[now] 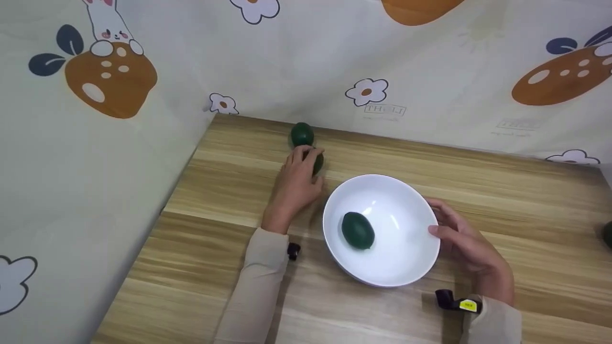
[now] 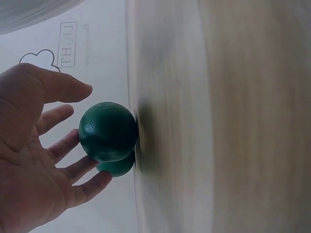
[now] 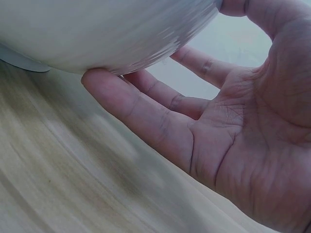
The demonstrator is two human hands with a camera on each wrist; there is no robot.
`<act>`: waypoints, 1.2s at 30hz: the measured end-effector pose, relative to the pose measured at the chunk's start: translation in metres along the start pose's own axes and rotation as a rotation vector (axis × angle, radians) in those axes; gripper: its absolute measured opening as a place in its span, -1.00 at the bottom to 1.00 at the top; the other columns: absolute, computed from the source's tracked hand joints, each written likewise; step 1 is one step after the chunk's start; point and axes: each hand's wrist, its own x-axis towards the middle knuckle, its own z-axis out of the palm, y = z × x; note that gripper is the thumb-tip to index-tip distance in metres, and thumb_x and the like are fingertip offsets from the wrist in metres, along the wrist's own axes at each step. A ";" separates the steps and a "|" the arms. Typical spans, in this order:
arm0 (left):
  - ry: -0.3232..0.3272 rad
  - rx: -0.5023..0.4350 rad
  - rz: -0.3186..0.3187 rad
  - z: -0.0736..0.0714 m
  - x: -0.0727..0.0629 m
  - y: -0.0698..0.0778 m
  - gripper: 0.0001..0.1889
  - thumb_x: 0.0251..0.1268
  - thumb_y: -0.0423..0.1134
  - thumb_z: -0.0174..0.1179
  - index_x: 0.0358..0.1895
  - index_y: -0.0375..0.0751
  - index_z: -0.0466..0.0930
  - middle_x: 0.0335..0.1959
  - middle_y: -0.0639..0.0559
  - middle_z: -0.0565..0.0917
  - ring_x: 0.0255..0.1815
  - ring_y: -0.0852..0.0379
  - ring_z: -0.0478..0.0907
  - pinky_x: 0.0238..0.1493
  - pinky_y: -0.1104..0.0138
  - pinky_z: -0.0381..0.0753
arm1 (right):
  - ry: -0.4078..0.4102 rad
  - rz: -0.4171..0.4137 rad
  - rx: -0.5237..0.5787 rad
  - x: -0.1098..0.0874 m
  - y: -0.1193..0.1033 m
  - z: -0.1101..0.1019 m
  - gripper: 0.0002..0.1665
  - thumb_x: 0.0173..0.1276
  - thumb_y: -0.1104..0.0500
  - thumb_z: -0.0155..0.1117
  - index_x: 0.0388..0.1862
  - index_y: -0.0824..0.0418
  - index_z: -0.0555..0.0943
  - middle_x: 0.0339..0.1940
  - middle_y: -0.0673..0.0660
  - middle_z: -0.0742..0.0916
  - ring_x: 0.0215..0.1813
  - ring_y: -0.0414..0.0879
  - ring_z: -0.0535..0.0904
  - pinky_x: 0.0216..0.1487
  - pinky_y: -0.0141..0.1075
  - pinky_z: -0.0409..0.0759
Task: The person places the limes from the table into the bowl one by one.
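Observation:
My left hand [image 1: 299, 184] reaches over a dark green lime [image 1: 318, 163] on the table. In the left wrist view its fingers [image 2: 65, 145] lie loosely spread along the far side of that lime, while the thumb stands apart from it. A second lime [image 1: 302, 134] sits just behind, partly hidden in the left wrist view. My right hand [image 1: 466, 239] holds a white bowl [image 1: 406, 258] by its right side, thumb on the rim and fingers [image 3: 141, 116] under the curved wall. Inside the bowl lies one lime [image 1: 357, 231].
Wood-grain table [image 1: 201, 248] spans the work area. A patterned cloth wall [image 1: 306, 57] borders its back and left side. Another dark green object [image 1: 607, 234] shows at the far right edge. Small black devices are strapped at both wrists.

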 end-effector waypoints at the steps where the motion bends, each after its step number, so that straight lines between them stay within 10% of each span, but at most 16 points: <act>1: -0.003 0.000 -0.003 0.000 0.000 0.000 -0.38 0.45 -0.28 0.26 0.55 -0.03 0.41 0.54 -0.12 0.34 0.58 -0.15 0.34 0.53 -0.11 0.42 | 0.002 -0.002 -0.002 0.000 0.000 0.000 -0.40 0.60 0.35 -0.05 0.49 -0.11 0.41 0.35 -0.10 0.64 0.19 -0.12 0.71 0.08 -0.13 0.78; 36: -0.032 -0.048 -0.063 0.001 -0.003 -0.004 -0.32 0.46 -0.29 0.30 0.59 0.02 0.32 0.61 -0.20 0.22 0.58 -0.25 0.31 0.58 -0.16 0.40 | 0.026 0.040 0.007 -0.001 -0.001 0.000 -0.41 0.61 0.33 -0.02 0.48 -0.16 0.41 0.34 -0.11 0.64 0.17 -0.10 0.72 0.07 -0.08 0.78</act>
